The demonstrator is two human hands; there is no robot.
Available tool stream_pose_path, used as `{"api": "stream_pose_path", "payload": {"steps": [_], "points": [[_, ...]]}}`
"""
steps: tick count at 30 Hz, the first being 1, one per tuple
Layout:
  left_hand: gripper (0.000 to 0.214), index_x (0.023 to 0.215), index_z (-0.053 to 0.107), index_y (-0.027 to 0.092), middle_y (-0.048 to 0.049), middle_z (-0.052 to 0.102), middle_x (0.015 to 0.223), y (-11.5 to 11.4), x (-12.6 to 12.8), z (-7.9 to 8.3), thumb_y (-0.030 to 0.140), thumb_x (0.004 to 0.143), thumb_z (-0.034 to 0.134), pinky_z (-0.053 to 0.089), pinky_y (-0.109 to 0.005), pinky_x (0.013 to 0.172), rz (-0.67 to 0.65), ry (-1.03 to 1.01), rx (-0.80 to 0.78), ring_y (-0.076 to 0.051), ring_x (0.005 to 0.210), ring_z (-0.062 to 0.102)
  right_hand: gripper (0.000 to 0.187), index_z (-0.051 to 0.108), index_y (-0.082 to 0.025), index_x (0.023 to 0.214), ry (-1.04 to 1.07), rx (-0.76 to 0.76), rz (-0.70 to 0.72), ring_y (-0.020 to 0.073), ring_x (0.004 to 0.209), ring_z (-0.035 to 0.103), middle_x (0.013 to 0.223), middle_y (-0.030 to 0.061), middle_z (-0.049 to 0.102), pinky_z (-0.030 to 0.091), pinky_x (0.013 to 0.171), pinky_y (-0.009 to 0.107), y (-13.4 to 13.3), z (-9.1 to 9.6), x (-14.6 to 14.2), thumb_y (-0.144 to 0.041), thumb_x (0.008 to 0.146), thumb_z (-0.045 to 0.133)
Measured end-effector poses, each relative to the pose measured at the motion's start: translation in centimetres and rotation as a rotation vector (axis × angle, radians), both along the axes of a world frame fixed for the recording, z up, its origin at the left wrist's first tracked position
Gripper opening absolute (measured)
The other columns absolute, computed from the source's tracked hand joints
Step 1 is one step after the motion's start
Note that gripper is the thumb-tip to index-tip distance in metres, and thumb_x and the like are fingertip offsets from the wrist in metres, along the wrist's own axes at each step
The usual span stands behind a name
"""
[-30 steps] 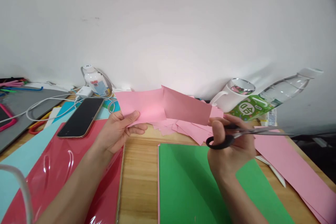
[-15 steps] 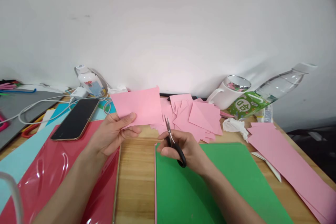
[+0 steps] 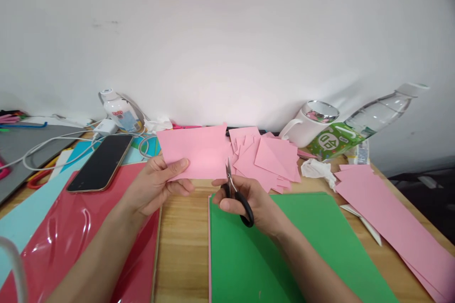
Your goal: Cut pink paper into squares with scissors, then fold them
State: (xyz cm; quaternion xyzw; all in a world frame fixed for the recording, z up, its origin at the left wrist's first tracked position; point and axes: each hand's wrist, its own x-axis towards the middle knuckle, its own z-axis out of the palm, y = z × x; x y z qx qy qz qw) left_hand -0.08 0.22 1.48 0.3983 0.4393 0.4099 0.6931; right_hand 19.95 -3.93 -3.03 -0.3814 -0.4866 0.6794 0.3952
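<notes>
My left hand (image 3: 161, 184) pinches a pink rectangle of paper (image 3: 199, 151) by its lower left part, thumb on top and fingers beneath. In my right hand (image 3: 247, 199) is a pair of scissors (image 3: 230, 181) with black handles, the blades pointing up and slightly apart. The blade tips overlap the right edge of the held paper in view; whether they touch it I cannot tell. Behind the scissors lies a loose pile of cut pink paper pieces (image 3: 273, 158). Below my right hand is a stack of green paper (image 3: 284, 255).
Long pink strips (image 3: 394, 227) lie on the right. A white mug (image 3: 307, 125), a green packet (image 3: 332, 141) and a tilted clear bottle (image 3: 382, 109) stand by the wall. A black phone (image 3: 101, 163) rests on a red pack (image 3: 53, 255); cables and a white bottle (image 3: 121, 111) are behind.
My left hand has brought the pink paper to the right and slightly lower, so its right edge is now at the blades. My right hand and the scissors have hardly moved.
</notes>
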Motion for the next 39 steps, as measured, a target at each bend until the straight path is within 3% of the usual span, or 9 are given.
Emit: {"api": "stream_pose_path", "payload": {"steps": [14,28,33,39], "points": [[0.025,0.056,0.065,0.009,-0.0045,0.063,0.043,-0.1,0.7,-0.6,0.030,0.061,0.078,0.046,-0.012,0.034,-0.078,-0.016,-0.014,-0.009,0.032,0.056,0.050,0.048,-0.017,0.076,0.071,-0.070,-0.146,0.0096,0.059,0.048,0.070,-0.0002,0.058,0.038,0.055,0.023,0.1,0.5,-0.8,-0.036,0.047,0.084],[0.015,0.080,0.067,0.009,-0.0025,0.066,0.048,-0.2,0.8,-0.3,0.015,0.068,0.072,0.047,-0.011,0.035,-0.050,-0.077,-0.067,-0.009,0.035,0.058,0.049,0.050,-0.017,0.073,0.008,-0.054,-0.218,0.0080,0.052,0.043,0.061,-0.0036,0.054,0.033,0.050,0.022,0.1,0.5,-1.1,-0.041,0.045,0.083],[0.015,0.072,0.066,0.009,-0.0056,0.067,0.050,-0.1,0.7,-0.8,0.021,0.067,0.074,0.050,-0.013,0.038,-0.099,-0.053,-0.061,-0.012,0.040,0.062,0.049,0.048,-0.018,0.069,-0.015,-0.045,-0.222,0.0097,0.054,0.045,0.064,-0.0010,0.057,0.033,0.049,0.023,0.1,0.5,-1.0,-0.044,0.044,0.082],[0.020,0.081,0.066,0.011,-0.0073,0.071,0.061,-0.3,0.9,-1.2,0.028,0.070,0.071,0.054,-0.020,0.043,-0.078,0.042,0.015,-0.016,0.047,0.066,0.048,0.050,-0.017,0.070,-0.001,-0.044,-0.224,0.0086,0.053,0.042,0.060,-0.0035,0.052,0.033,0.049,0.022,0.0,0.3,-1.1,-0.043,0.045,0.082]]}}
